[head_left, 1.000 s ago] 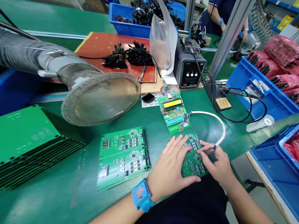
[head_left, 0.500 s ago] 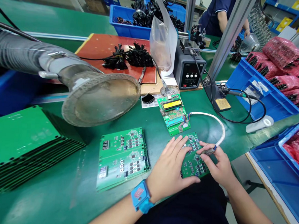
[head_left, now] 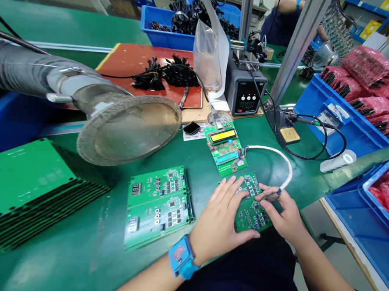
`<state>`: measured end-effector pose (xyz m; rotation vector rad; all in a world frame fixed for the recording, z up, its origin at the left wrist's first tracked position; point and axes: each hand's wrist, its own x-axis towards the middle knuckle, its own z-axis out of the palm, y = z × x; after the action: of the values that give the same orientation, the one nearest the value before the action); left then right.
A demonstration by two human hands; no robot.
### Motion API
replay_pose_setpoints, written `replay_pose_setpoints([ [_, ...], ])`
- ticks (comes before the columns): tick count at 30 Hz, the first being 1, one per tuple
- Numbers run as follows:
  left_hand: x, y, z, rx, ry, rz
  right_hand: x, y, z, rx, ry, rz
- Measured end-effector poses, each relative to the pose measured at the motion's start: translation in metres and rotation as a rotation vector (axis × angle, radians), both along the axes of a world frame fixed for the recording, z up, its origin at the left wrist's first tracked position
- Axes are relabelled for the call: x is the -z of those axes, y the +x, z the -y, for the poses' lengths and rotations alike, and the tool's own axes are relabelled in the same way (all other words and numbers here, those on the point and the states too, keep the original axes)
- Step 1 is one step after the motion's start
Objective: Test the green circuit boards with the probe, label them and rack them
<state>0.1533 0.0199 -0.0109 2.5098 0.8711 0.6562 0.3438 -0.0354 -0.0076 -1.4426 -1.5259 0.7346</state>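
Note:
A green circuit board point(head_left: 252, 215) lies near the front edge of the bench, partly hidden under my left hand point(head_left: 219, 213). That hand is spread flat over the board, with a blue wrist strap point(head_left: 183, 256) behind it. Between the thumb and fingers of my right hand point(head_left: 284, 214) is a probe connector point(head_left: 271, 196), its tip against the board. A white sleeved cable point(head_left: 290, 169) curves from the connector to a programmer board point(head_left: 225, 149) with a lit yellow display. To the left lies a small stack of similar circuit boards point(head_left: 159, 205).
A tall stack of green boards point(head_left: 24, 174) stands at left, beneath a fume extraction hood point(head_left: 129, 130). Behind are a soldering station point(head_left: 247, 87) and an iron in its stand point(head_left: 289, 125). Blue bins point(head_left: 350, 124) hold pink-wrapped parts at right. Another person point(head_left: 284, 19) works across the bench.
Both my hands hold their places, the right one still with the connector on the board. Across the bench, the other person's arm has risen. The view has shifted very slightly.

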Motion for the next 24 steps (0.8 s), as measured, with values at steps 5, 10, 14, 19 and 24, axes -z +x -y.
replay_pose_setpoints([
  [5,-0.005,-0.001,0.001,0.004,-0.005,-0.038,0.0,-0.001,0.0,0.006,0.003,-0.005],
  [10,-0.014,0.003,0.0,-0.038,-0.051,-0.129,0.0,0.0,0.0,0.0,0.008,-0.009],
  [14,-0.017,0.006,0.0,-0.06,-0.041,-0.186,0.001,0.0,0.0,0.001,0.002,-0.01],
  [19,-0.016,0.006,-0.001,-0.06,-0.016,-0.198,0.001,0.0,0.0,-0.007,-0.006,-0.016],
  [24,-0.019,0.008,-0.002,-0.058,-0.018,-0.251,0.003,0.001,-0.001,-0.008,0.011,-0.025],
])
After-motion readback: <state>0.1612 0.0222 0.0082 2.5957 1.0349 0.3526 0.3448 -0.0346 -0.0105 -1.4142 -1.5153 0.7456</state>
